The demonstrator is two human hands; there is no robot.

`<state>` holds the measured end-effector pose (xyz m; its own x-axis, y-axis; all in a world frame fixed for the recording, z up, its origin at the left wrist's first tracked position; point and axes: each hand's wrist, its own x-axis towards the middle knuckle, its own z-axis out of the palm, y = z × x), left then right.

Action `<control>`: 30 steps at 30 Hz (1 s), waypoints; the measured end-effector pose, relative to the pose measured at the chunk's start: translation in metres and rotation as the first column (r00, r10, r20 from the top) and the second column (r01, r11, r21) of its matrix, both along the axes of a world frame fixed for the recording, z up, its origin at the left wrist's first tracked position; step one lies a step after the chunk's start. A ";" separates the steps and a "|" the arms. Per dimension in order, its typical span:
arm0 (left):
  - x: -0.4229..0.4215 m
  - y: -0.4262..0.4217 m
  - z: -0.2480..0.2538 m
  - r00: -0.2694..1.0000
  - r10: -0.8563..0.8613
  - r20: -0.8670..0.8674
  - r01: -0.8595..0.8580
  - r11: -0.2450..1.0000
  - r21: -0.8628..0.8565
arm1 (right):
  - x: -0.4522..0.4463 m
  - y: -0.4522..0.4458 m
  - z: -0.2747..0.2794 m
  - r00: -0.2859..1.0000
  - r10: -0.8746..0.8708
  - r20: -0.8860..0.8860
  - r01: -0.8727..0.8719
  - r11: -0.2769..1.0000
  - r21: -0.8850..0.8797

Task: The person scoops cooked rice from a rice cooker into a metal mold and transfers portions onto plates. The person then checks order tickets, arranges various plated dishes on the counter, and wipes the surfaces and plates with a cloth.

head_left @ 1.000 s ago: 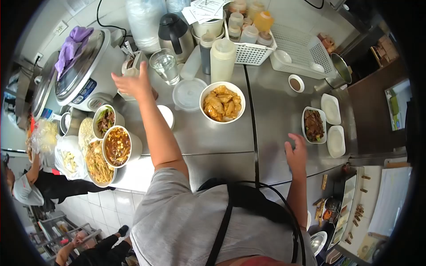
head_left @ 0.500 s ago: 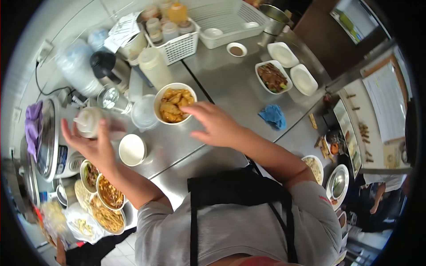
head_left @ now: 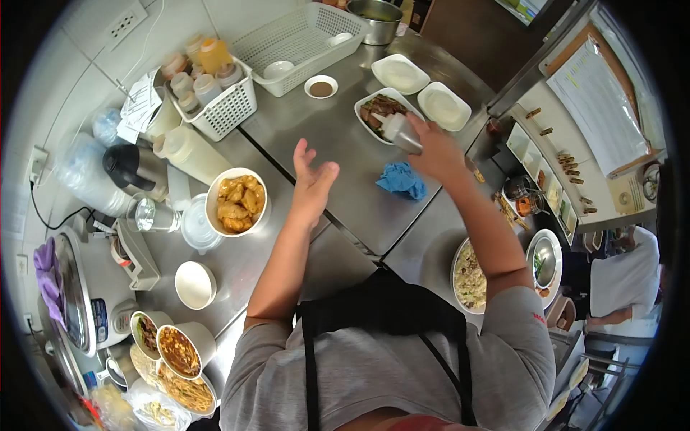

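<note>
In my right hand (head_left: 440,154) is a clear-white squeeze bottle (head_left: 404,135), tipped with its nozzle pointing down and left at the sliced meat (head_left: 384,108) in a white dish. Whether any liquid comes out cannot be seen. My left hand (head_left: 313,185) is raised over the steel counter, fingers apart, holding nothing. To its left stands a paper bowl of glazed fried pieces (head_left: 240,205), with a clear plastic lid (head_left: 200,224) beside it. A blue cloth (head_left: 402,180) lies crumpled below the dish.
Two white dishes (head_left: 444,105) sit right of the meat. A sauce saucer (head_left: 320,87), a bottle basket (head_left: 224,115) and a large rack (head_left: 302,54) line the back. Lower left are an empty paper bowl (head_left: 195,285) and several filled bowls (head_left: 180,350). Another person (head_left: 625,276) is at right.
The squeeze bottle, near my left hand before, is now in my right hand over the meat. My right hand left the fried-food bowl; my left moved toward the middle. The view has shifted.
</note>
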<state>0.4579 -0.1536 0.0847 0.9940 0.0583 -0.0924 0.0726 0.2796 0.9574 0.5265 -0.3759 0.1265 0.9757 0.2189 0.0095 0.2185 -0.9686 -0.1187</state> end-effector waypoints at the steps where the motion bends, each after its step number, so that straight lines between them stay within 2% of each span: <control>1: 0.002 0.002 -0.008 0.999 0.018 -0.044 -0.017 0.999 0.030 | 0.009 -0.009 0.000 1.000 -0.026 -0.017 0.024 0.993 -0.117; 3: 0.006 0.006 -0.018 0.995 0.051 -0.092 -0.044 0.997 0.069 | 0.027 -0.024 -0.001 0.996 -0.079 -0.039 0.061 0.937 -0.344; 6: 0.008 0.012 -0.026 0.991 0.088 -0.104 -0.077 0.992 0.102 | 0.046 -0.037 -0.010 0.999 -0.045 -0.001 0.041 0.917 -0.396; 12: 0.004 0.028 -0.028 0.983 0.151 -0.104 -0.142 0.986 0.091 | 0.075 -0.029 -0.021 0.992 0.050 0.117 -0.004 0.932 -0.363; 15: -0.001 0.040 -0.034 0.972 0.212 -0.103 -0.196 0.970 0.144 | 0.063 -0.023 -0.010 0.993 0.103 0.066 -0.071 0.924 -0.375; 18: -0.009 0.048 -0.033 0.966 0.225 -0.125 -0.207 0.968 0.142 | 0.052 -0.028 0.002 0.992 0.112 -0.058 -0.126 0.890 -0.438; 21: -0.015 0.050 -0.032 0.970 0.215 -0.117 -0.197 0.969 0.148 | 0.066 -0.038 -0.004 0.997 0.074 0.022 -0.053 0.864 -0.501; 24: -0.019 0.046 -0.026 0.975 0.191 -0.112 -0.171 0.971 0.168 | 0.072 -0.036 -0.003 0.991 0.072 0.116 -0.020 0.917 -0.398; 30: -0.041 0.052 -0.024 0.971 0.220 -0.094 -0.195 0.956 0.221 | 0.050 -0.029 0.013 0.993 0.104 -0.060 -0.120 0.888 -0.444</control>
